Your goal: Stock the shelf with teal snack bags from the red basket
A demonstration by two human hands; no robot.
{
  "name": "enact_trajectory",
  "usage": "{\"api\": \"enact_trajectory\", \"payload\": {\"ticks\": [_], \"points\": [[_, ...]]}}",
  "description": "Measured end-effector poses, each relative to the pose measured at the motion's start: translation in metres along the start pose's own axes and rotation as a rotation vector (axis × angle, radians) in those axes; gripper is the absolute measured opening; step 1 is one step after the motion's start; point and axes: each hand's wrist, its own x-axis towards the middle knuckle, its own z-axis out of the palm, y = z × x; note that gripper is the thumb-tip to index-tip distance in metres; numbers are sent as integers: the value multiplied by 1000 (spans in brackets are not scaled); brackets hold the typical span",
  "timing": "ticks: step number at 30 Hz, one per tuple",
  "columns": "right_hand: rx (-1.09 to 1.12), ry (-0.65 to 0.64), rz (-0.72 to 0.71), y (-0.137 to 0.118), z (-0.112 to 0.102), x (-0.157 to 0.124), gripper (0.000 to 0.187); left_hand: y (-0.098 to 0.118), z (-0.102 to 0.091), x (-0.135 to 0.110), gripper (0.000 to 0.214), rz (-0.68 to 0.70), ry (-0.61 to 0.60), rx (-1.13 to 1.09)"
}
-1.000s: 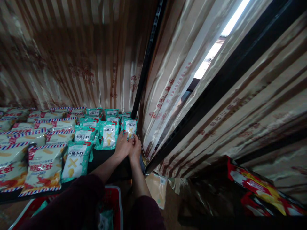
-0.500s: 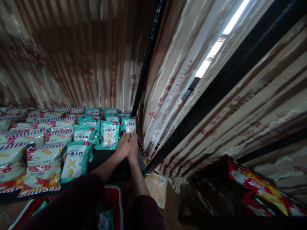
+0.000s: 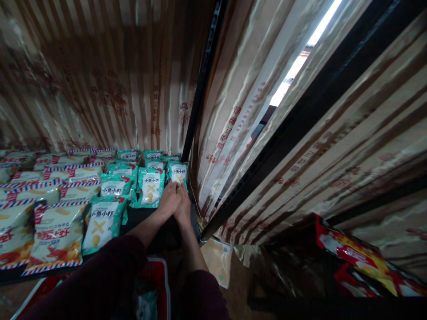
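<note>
My left hand (image 3: 169,199) and my right hand (image 3: 182,202) are side by side at the right end of the dark shelf (image 3: 167,235). Both have their fingers closed on the lower part of a teal-and-white snack bag (image 3: 179,172), which stands upright near the corner post. The fingertips are partly hidden behind the hands. Just left of my hands stands another teal snack bag (image 3: 151,186) of the same kind. More of these form a column further left, with a front teal bag (image 3: 102,224) near the shelf edge.
Several striped-edge snack bags (image 3: 58,235) fill the shelf's left side. A red basket (image 3: 163,271) with teal bags inside is below my arms. A black post (image 3: 203,84) and pleated curtain (image 3: 133,98) border the shelf. Red-and-yellow packets (image 3: 360,253) lie at the lower right.
My hands have shifted slightly left and down along the bag, which now sits a little further back and left. The camera view has moved slightly.
</note>
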Motion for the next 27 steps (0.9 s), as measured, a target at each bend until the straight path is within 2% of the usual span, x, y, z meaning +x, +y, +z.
{"api": "enact_trajectory", "payload": {"ticks": [8,15,18,23,27], "points": [[36,59,30,1,-4,1,42,9,-3,-9,34,11,26,15],[45,79,4,-7,-14,-16,43,20,-10,-53,40,78,-41,-31],[49,15,1,-15,-20,-34,44,15,-14,-79,42,59,-61,-56],[18,-217,-29,-37,-26,-65,41,-3,-18,-120,44,-3,3,-100],[3,-264,-48,-54,-25,-95,42,-18,-23,-154,44,20,33,-113]]}}
